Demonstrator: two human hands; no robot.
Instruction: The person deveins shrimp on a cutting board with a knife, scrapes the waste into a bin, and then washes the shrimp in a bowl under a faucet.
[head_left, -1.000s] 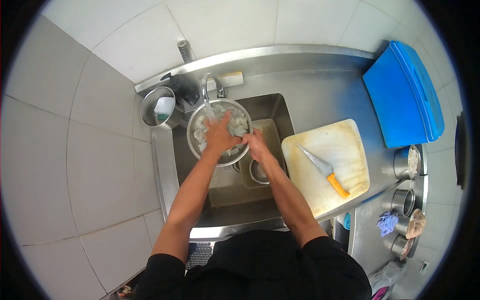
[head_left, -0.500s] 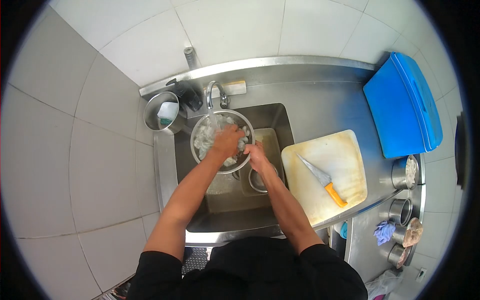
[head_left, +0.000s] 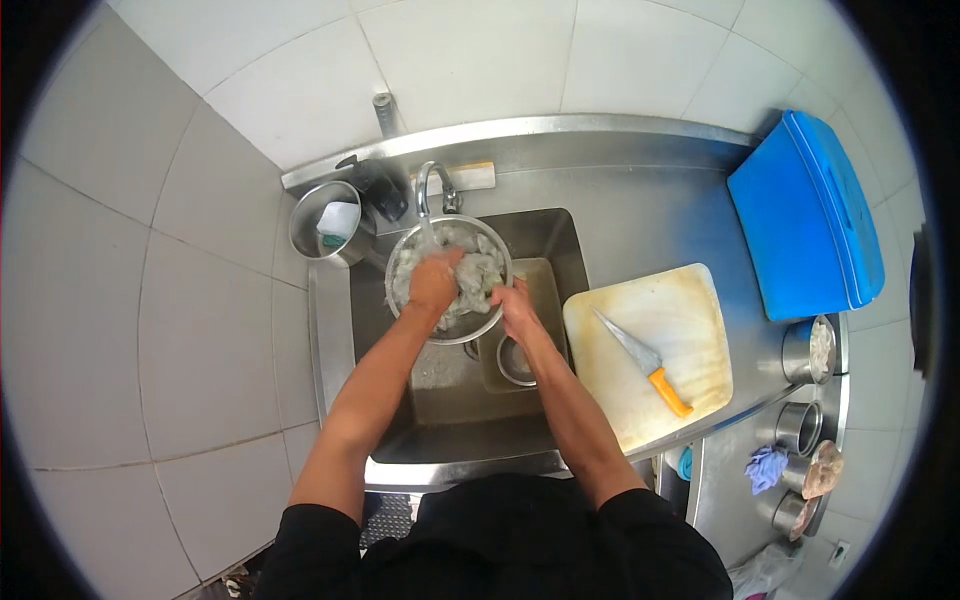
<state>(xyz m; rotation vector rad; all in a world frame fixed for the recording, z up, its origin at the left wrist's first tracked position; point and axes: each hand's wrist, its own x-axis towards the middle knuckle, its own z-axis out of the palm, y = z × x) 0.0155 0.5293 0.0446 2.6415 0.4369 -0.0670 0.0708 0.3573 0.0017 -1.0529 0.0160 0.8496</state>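
A round metal bowl (head_left: 509, 262) is held over the sink, full of pale, translucent pieces (head_left: 480, 272) that look like raw shrimp in water. Water runs from the curved faucet (head_left: 424, 185) into it. My left hand (head_left: 434, 283) is down among the pieces, its fingertips partly hidden and blurred. At the bowl's right side, my right hand (head_left: 516, 306) grips the rim, with the thumb toward the inside and the other fingers mostly out of sight.
Below the bowl is the metal sink (head_left: 470, 440) with a rectangular tub (head_left: 545, 290) and a small round container (head_left: 515, 362). On the right, a knife (head_left: 640, 360) lies on a cutting board (head_left: 700, 310), near a blue cooler (head_left: 800, 220). A metal pot (head_left: 300, 235) stands left.
My left hand has shifted left inside the bowl, and the pale pieces have been stirred about. My right hand keeps its grip on the rim.
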